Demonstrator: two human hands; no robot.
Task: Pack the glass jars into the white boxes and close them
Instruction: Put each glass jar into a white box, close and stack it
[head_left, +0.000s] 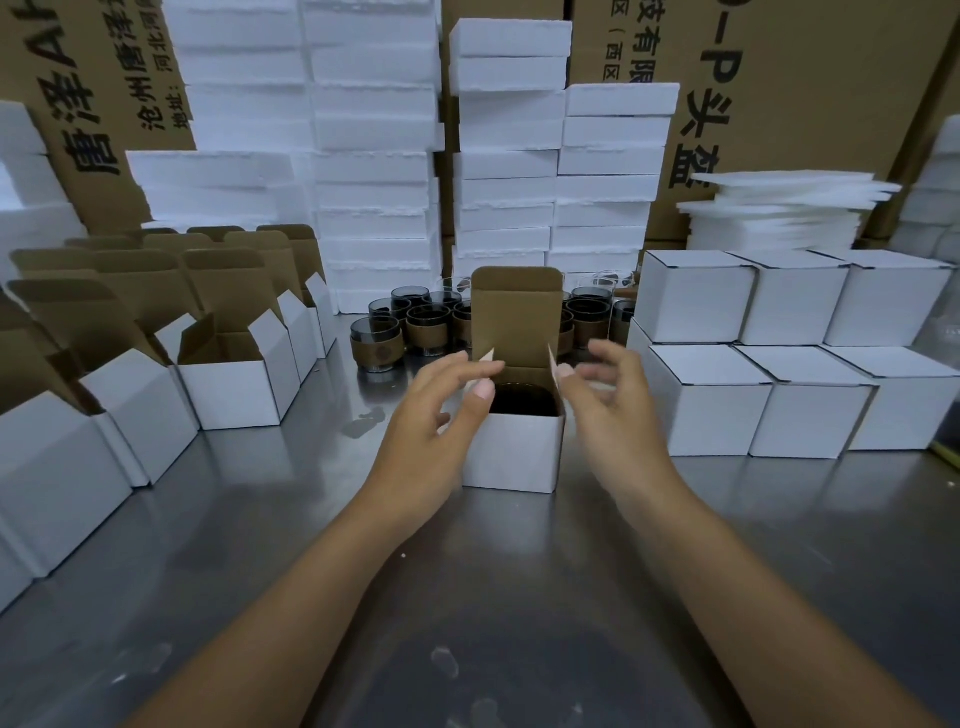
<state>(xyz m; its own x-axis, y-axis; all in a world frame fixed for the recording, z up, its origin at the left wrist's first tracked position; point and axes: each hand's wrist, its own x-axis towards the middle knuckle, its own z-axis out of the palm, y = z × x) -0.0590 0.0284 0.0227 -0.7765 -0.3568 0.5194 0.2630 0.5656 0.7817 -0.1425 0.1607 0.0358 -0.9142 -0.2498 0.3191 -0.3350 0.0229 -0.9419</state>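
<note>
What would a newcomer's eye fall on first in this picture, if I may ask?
Probably the open white box at the centre, its lid flap upright and a dark glass jar inside, with the left hand and right hand flanking its opening. Next, the closed white boxes stacked at right and the tall white foam stacks behind.

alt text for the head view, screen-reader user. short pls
A left hand and a right hand flank an open white cardboard box on a steel table, its brown lid flap upright and a dark glass jar inside. Empty open white boxes stand left, closed white boxes are stacked right, more dark jars wait behind.
</note>
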